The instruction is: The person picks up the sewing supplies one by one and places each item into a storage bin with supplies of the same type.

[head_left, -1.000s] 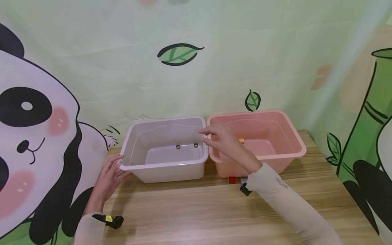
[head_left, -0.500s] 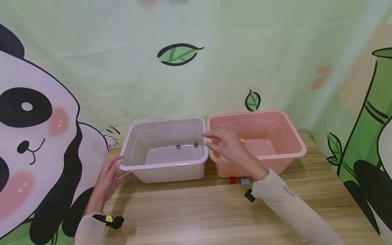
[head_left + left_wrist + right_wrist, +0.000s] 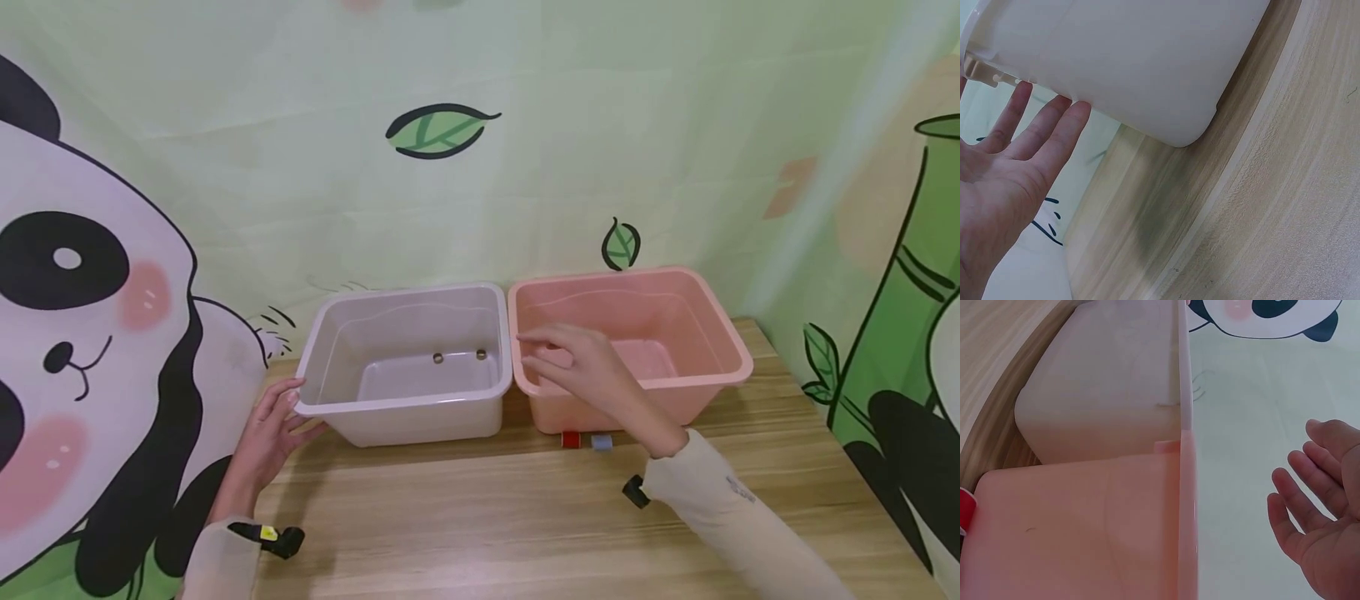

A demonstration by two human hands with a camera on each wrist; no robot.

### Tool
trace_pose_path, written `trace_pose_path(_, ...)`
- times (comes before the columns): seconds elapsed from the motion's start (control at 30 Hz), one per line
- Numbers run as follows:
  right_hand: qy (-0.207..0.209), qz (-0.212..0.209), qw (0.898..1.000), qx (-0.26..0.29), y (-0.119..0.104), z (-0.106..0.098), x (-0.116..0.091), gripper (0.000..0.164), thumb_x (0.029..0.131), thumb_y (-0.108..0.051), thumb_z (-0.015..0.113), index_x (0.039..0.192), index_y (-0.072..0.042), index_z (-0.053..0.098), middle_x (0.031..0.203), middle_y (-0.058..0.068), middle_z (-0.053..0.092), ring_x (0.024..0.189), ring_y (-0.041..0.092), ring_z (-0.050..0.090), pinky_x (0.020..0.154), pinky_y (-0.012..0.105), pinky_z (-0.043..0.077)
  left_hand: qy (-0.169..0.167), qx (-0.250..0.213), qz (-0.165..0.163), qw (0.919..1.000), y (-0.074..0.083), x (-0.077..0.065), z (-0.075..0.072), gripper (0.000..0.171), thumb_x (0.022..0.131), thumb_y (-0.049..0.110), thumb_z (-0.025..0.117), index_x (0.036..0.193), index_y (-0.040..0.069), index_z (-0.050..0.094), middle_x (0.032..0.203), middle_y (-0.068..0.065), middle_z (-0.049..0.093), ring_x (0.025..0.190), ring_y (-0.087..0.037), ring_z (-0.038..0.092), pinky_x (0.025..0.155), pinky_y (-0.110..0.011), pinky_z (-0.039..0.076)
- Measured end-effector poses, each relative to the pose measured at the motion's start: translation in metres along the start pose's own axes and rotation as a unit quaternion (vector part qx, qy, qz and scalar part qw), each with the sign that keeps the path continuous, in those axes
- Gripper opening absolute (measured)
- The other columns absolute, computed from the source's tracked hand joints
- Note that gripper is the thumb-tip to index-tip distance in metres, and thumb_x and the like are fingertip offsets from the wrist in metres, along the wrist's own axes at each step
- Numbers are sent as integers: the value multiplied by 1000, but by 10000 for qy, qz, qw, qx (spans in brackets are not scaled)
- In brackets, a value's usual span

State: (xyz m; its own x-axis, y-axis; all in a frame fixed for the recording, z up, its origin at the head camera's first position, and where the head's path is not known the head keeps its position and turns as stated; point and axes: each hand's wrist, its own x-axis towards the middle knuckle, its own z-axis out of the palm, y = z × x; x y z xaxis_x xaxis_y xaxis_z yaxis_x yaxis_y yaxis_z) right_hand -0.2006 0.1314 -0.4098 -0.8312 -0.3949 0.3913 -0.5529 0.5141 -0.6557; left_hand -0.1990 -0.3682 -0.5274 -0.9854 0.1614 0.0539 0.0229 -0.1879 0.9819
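My left hand (image 3: pixel 262 437) is at the left end of a pale grey-white plastic tub (image 3: pixel 401 423). In the left wrist view its nearly straight fingers (image 3: pixel 1063 134) touch the tub's outer wall under the rim. Two small brassy rings (image 3: pixel 438 358) lie inside this tub. My right hand (image 3: pixel 592 367) hovers over the left part of a pink tub (image 3: pixel 712 333), fingers relaxed and apart, with nothing between them. The right wrist view shows that hand (image 3: pixel 1329 506) beyond the pink rim, palm bare. Part of the pink tub's inside is hidden behind it.
Side by side, the tubs stand on a wood-grain table (image 3: pixel 450 517) against a printed cloth backdrop (image 3: pixel 300 167). In front of the pink tub lie a small red cylinder (image 3: pixel 571 440) and a small light-blue one (image 3: pixel 602 442).
My right hand has drawn back to the right and toward me, from the grey-white tub's rim to over the pink tub. The light-blue cylinder is uncovered; an orange piece is now hidden.
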Motion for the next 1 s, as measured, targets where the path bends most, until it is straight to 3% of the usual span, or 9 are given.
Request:
trace_pose_path(0.23, 0, 94, 9998, -154, 1, -5, -9, 32, 95, -28, 74, 125, -18, 71, 123, 0, 71, 110, 23, 67, 94, 45, 57, -29, -23, 0, 10000, 2, 0, 0, 30, 112, 21, 41, 141, 18, 48, 144, 0, 42, 114, -15, 68, 90, -45, 58)
trace_pose_path(0.67, 229, -391, 9982, -395, 8, -8, -22, 28, 94, -17, 75, 121, -15, 73, 118, 0, 73, 108, 21, 69, 92, 42, 58, -88, -75, 26, 9999, 2, 1, 0, 30, 111, 21, 41, 140, 18, 49, 143, -2, 43, 116, -17, 67, 90, -44, 58)
trace_pose_path(0.83, 143, -341, 9986, -370, 8, -10, -27, 30, 95, -22, 74, 124, -18, 73, 122, -2, 72, 114, 19, 67, 96, 41, 57, -57, -40, 29, 10000, 1, 0, 1, 30, 112, 21, 40, 140, 18, 49, 143, -1, 42, 114, -15, 68, 91, -44, 58)
trace_pose_path(1.0, 87, -530, 9984, -195, 13, -10, -33, 33, 94, -16, 74, 127, -17, 71, 128, -3, 70, 117, 18, 66, 95, 38, 57, -20, 28, 41, 10000, 1, -1, 1, 31, 112, 21, 40, 141, 16, 48, 144, -3, 42, 114, -15, 68, 91, -45, 58)
